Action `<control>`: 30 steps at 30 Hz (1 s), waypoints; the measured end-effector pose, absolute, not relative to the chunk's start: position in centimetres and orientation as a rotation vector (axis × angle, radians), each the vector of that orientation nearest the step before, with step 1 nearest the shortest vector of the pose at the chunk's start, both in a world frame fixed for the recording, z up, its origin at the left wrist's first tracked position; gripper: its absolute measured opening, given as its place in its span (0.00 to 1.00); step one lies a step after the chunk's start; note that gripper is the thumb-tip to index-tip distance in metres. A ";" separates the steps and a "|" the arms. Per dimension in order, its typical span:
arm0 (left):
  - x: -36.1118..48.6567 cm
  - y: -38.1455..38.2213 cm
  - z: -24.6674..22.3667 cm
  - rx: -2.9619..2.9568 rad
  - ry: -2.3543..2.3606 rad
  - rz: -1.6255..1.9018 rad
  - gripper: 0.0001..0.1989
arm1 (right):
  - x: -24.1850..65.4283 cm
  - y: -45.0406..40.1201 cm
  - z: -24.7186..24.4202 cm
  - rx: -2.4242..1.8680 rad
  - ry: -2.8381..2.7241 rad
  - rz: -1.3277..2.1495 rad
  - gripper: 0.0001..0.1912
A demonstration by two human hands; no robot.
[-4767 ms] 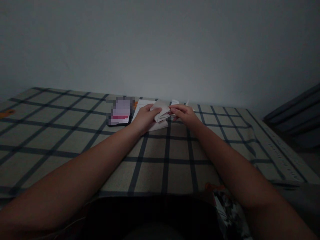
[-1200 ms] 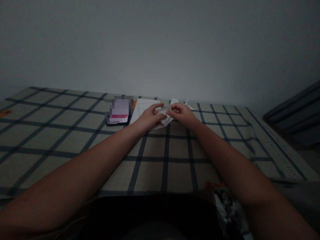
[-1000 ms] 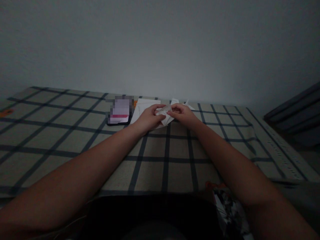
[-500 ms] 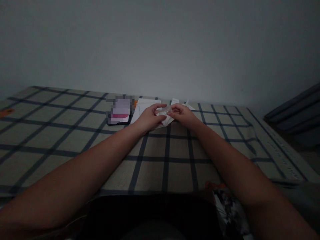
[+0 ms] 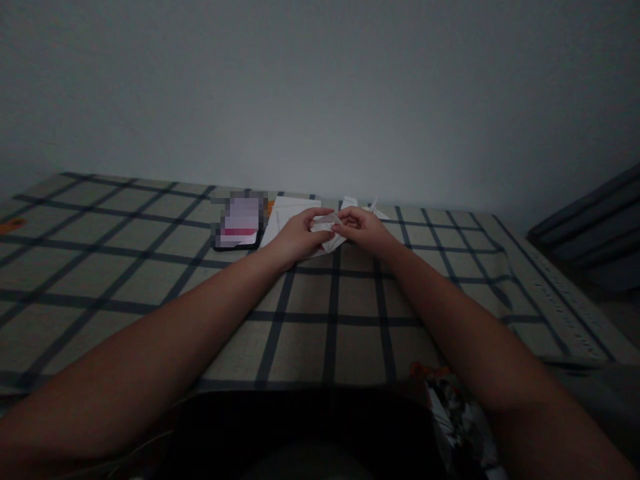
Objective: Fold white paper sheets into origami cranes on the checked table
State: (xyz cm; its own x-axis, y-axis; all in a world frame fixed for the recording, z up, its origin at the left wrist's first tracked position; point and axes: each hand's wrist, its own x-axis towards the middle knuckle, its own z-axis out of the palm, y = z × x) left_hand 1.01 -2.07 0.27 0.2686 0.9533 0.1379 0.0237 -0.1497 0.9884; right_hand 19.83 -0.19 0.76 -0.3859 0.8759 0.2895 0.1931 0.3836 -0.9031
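A folded piece of white paper (image 5: 327, 225) is between my two hands, near the far edge of the cloth-covered table. My left hand (image 5: 305, 230) grips its left side, with thumb and fingers curved round it. From the right, my right hand (image 5: 361, 225) pinches the paper's edge between thumb and curled fingers. White sheets (image 5: 295, 205) lie flat on the table, beneath and behind my left hand. Just behind my right hand are more white paper pieces (image 5: 379, 209), one with a raised point.
A phone (image 5: 240, 223) with a blurred screen rests left of the sheets. The checked tablecloth (image 5: 310, 347) reaches a plain wall at the back. Orange patches show at the far left and behind the phone. Dark striped fabric (image 5: 595, 233) is at the right.
The folded paper between my hands has shifted slightly and its upper edge shows more clearly. Both hands stay in nearly the same place, still holding it.
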 end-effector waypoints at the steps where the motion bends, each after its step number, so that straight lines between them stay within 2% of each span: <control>1: 1.0 -2.1 0.3 1.460 0.970 1.083 0.31 | 19.8 -0.2 0.8 -0.933 -1.804 1.070 0.16; 6: 1.0 -2.3 0.9 1.450 1.034 1.079 0.31 | 20.0 -0.1 0.7 -0.941 -1.759 1.160 0.15; 30: 0.8 -2.1 0.5 1.494 1.033 1.073 0.30 | 19.9 0.0 0.4 -0.943 -1.803 1.086 0.15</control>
State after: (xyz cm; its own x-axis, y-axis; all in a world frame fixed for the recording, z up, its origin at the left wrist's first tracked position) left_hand 0.78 -2.10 0.54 0.2455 0.9613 0.1250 0.0879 -0.1505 0.9847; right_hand 19.87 -0.03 0.43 -0.3918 0.8831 0.2581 0.1847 0.3503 -0.9182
